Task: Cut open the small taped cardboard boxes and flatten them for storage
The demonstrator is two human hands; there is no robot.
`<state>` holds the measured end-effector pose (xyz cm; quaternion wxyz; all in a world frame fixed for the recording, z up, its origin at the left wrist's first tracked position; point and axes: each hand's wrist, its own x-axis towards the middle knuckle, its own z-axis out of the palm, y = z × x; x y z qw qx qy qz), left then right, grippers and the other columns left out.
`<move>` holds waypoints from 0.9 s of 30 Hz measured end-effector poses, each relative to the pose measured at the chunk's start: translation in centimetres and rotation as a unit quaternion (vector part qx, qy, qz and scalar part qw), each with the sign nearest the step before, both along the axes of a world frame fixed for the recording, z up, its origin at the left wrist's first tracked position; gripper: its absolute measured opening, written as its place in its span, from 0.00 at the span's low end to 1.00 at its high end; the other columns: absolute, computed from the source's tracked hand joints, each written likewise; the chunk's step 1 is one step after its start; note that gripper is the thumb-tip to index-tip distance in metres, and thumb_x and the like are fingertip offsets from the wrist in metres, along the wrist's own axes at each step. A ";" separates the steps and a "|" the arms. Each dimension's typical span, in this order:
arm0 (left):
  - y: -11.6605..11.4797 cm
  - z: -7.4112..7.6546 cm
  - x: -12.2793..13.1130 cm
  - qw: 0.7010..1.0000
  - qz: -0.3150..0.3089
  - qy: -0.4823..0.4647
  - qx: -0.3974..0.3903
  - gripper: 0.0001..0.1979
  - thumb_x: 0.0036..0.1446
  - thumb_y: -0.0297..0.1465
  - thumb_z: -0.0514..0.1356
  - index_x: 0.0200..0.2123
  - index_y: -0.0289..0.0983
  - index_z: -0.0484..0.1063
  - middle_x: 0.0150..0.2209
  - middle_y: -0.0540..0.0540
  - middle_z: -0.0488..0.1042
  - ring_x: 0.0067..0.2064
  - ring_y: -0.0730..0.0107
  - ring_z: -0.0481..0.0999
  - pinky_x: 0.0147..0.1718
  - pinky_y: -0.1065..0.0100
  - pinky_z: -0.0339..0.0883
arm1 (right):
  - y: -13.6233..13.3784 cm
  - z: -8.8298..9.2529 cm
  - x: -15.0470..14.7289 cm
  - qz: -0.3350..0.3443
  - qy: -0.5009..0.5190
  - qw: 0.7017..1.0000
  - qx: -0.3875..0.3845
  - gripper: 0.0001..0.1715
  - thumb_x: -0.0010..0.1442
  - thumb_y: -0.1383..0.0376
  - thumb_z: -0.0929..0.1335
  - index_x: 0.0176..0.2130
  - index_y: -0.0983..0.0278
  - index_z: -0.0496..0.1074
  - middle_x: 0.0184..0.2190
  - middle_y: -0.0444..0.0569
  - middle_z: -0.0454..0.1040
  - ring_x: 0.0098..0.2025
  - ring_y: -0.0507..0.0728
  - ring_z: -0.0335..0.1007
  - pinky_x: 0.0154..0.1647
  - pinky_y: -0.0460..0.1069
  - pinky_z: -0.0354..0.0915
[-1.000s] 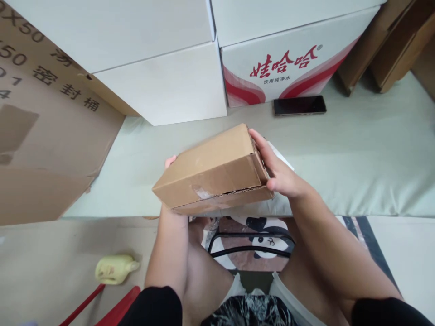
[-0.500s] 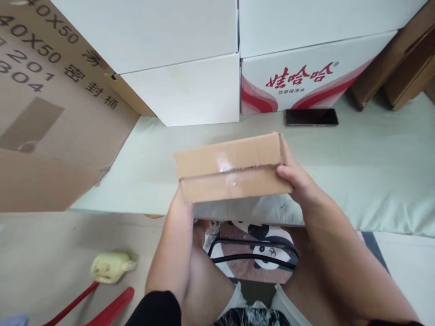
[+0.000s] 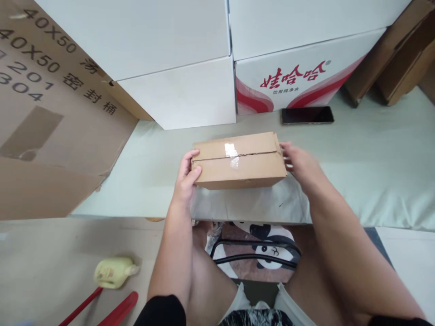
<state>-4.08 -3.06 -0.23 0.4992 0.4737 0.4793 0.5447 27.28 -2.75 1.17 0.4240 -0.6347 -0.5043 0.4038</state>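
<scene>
A small cardboard box (image 3: 243, 171) stands near the front of the cloth-covered surface, its top seam facing up at me with a strip of clear tape across the middle. My left hand (image 3: 186, 176) grips its left end, thumb on the near top edge and fingers around the corner. At the right end is my right hand (image 3: 302, 165), fingers apart and slightly bent against or just beside the box; the thumb is hidden. Behind the box lies a dark phone (image 3: 307, 115).
White cartons (image 3: 190, 97) are stacked at the back, one with red lettering (image 3: 295, 74). A large brown carton (image 3: 44, 136) fills the left, and folded cardboard (image 3: 380, 59) leans at the right. On the floor lie a yellow bottle (image 3: 113, 272) and a red-handled object (image 3: 118, 310).
The box has turned and tipped so its taped top faces up, now lower at the surface. My left hand has come round its left end; my right hand has loosened at the right.
</scene>
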 end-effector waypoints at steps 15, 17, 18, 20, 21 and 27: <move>0.2 0.1 1.3 0.998 0.040 -0.039 0.002 0.24 0.50 0.52 0.72 0.43 0.45 0.74 0.48 0.48 0.75 0.46 0.64 0.76 0.41 0.68 0.70 | 1.3 1.0 2.9 -0.190 -0.181 0.965 0.007 0.07 0.48 0.59 0.64 0.30 0.59 0.64 0.25 0.45 0.66 0.27 0.56 0.64 0.32 0.53 0.62; 0.1 0.4 1.5 0.998 0.038 -0.043 -0.006 0.23 0.48 0.49 0.74 0.41 0.45 0.73 0.48 0.49 0.75 0.44 0.65 0.76 0.39 0.69 0.70 | 0.9 3.5 2.9 -0.288 -0.016 0.946 0.145 0.10 0.44 0.60 0.61 0.31 0.57 0.60 0.25 0.41 0.62 0.25 0.52 0.60 0.28 0.51 0.61; -0.1 0.5 1.6 0.998 0.035 -0.045 -0.008 0.22 0.48 0.47 0.74 0.41 0.45 0.73 0.48 0.49 0.75 0.43 0.65 0.76 0.38 0.69 0.69 | 0.6 4.7 2.7 -0.304 0.088 0.926 0.204 0.12 0.41 0.60 0.61 0.31 0.57 0.60 0.25 0.40 0.62 0.24 0.51 0.60 0.25 0.49 0.60; -0.4 0.6 1.9 0.998 0.031 -0.050 -0.011 0.21 0.49 0.46 0.74 0.41 0.45 0.73 0.48 0.49 0.75 0.43 0.65 0.75 0.38 0.68 0.69 | -0.5 7.0 1.8 -0.264 0.240 0.900 0.249 0.14 0.37 0.63 0.64 0.30 0.57 0.62 0.26 0.39 0.65 0.26 0.50 0.66 0.23 0.47 0.61; -0.6 0.7 2.1 0.998 0.026 -0.050 -0.014 0.21 0.49 0.46 0.74 0.41 0.46 0.72 0.48 0.49 0.75 0.44 0.64 0.75 0.39 0.67 0.69 | -1.1 7.9 1.1 -0.228 0.276 0.901 0.246 0.14 0.37 0.64 0.66 0.29 0.57 0.63 0.26 0.38 0.67 0.28 0.51 0.70 0.24 0.46 0.63; -1.5 0.3 3.3 0.999 -0.011 -0.034 -0.031 0.25 0.49 0.52 0.72 0.42 0.45 0.70 0.54 0.47 0.74 0.50 0.58 0.76 0.45 0.63 0.71 | -3.3 9.2 -4.1 -0.053 0.300 0.920 0.247 0.12 0.51 0.64 0.75 0.24 0.59 0.68 0.22 0.39 0.72 0.27 0.51 0.76 0.25 0.47 0.72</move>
